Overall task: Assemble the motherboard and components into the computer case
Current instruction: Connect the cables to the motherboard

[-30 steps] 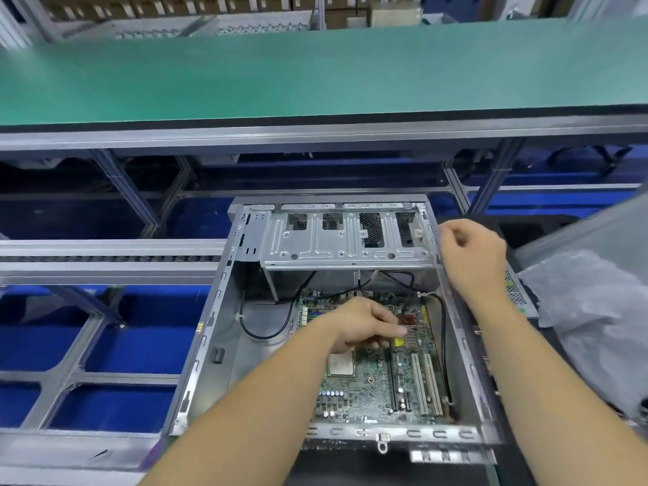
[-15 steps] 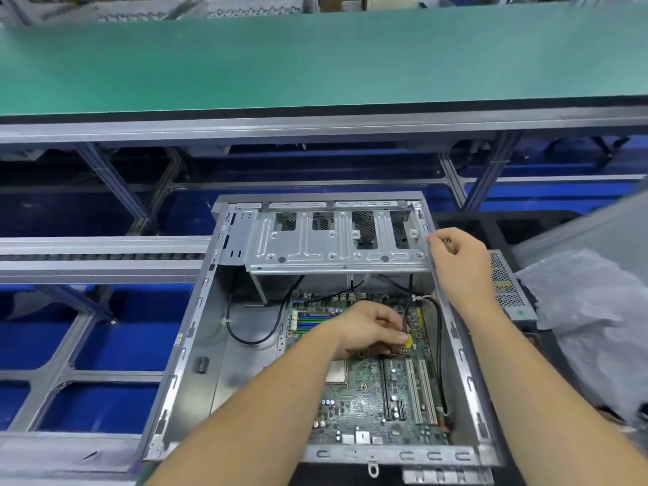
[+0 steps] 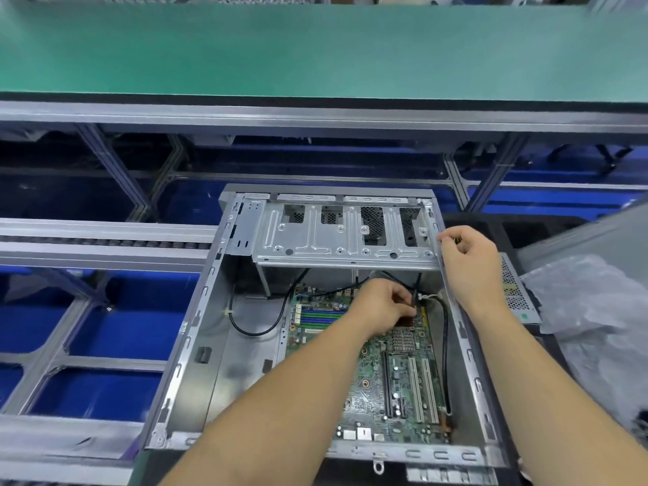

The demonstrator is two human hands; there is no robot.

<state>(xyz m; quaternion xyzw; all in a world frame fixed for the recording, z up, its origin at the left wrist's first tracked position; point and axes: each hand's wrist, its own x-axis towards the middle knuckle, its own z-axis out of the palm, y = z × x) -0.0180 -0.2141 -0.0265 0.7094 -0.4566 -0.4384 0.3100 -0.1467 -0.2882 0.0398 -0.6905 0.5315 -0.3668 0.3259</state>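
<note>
We see the open computer case [image 3: 196,331] lying in the lower centre of the frame, the green motherboard [image 3: 392,384] seated in its right half. The left hand [image 3: 382,306], fingers curled, pinches a thin black cable [image 3: 415,292] just above the board's upper edge. The right hand [image 3: 470,257], fingers curled, rests at the case's right rim beside the drive cage [image 3: 336,240]; we cannot tell whether it grips anything.
</note>
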